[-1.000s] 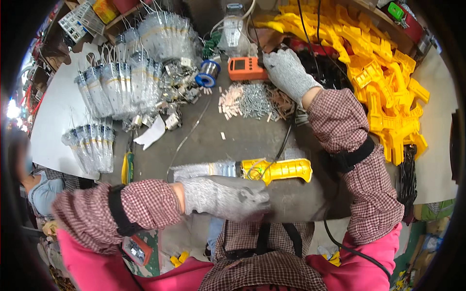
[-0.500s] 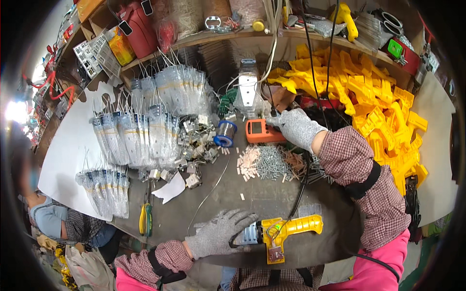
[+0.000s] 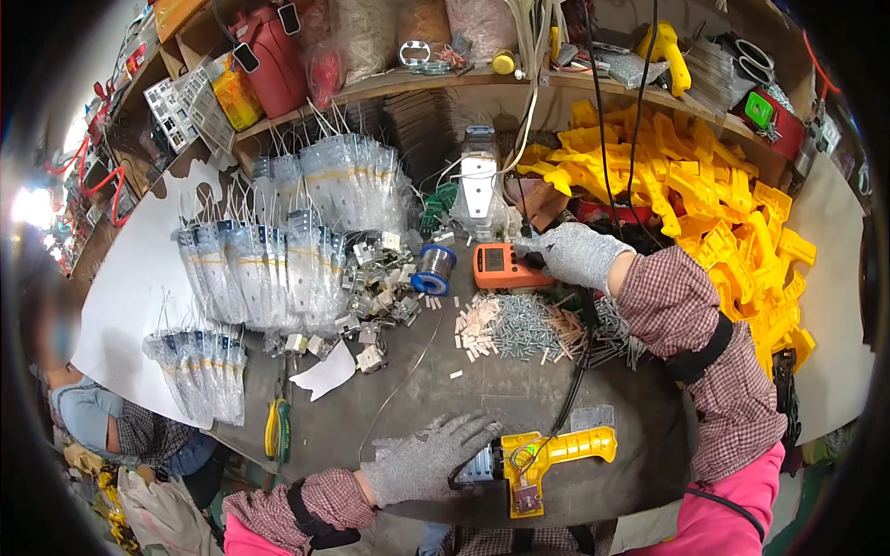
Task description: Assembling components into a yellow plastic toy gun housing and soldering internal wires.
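My left hand (image 3: 428, 461), in a grey glove, lies against the ribbed, silvery barrel (image 3: 478, 465) of a yellow pistol-shaped half-shell (image 3: 567, 444). Its fingers stretch out past the barrel's upper side; the thumb is near the lower side. Wires and a small part show inside the open shell. Farther off, my gloved right hand (image 3: 579, 256) is at the right end of an orange meter (image 3: 501, 266) with a small screen. Its fingers curl over the dark knobs there and partly hide them. A black cable (image 3: 577, 375) runs from near the meter down to the shell.
Beyond my hands are a solder spool (image 3: 434, 271), a screw pile (image 3: 528, 326), metal parts (image 3: 380, 292) and bagged strips (image 3: 246, 269). Yellow shells (image 3: 714, 204) heap at the right. Pliers (image 3: 278, 429) lie left, near another person (image 3: 107, 412). A shelf (image 3: 408, 82) spans the back.
The view has shifted slightly, so the bench sits lower in the picture. My right fingers have moved a little over the meter's knobs. My left hand stays by the barrel.
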A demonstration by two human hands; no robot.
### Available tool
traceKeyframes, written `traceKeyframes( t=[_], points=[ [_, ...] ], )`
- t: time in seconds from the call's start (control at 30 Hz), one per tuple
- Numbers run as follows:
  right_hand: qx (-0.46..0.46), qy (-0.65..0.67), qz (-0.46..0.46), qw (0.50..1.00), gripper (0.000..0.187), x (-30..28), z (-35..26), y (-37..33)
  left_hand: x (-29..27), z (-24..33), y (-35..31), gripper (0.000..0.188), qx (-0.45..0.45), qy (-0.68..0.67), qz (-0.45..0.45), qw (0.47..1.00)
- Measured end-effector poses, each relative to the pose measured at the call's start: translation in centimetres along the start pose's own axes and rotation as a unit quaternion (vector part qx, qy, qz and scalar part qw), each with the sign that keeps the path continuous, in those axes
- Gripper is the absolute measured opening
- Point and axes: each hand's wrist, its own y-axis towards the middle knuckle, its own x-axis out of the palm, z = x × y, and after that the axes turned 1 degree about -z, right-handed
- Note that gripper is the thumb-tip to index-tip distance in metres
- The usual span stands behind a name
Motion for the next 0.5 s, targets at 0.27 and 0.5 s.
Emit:
traceKeyframes(
  t=[0.27,0.5],
  points=[
    [-0.01,0.015,-0.039,0.999,0.044,-1.3,1.5,0.0,0.4,0.5,-0.1,0.085,0.007,-0.015,0.038,0.999],
    [0.02,0.331,0.5,0.8,0.041,-5.9,-3.8,-9.3,0.8,0.2,-0.3,0.089,-0.045,-0.015,0.019,0.999]
  ],
)
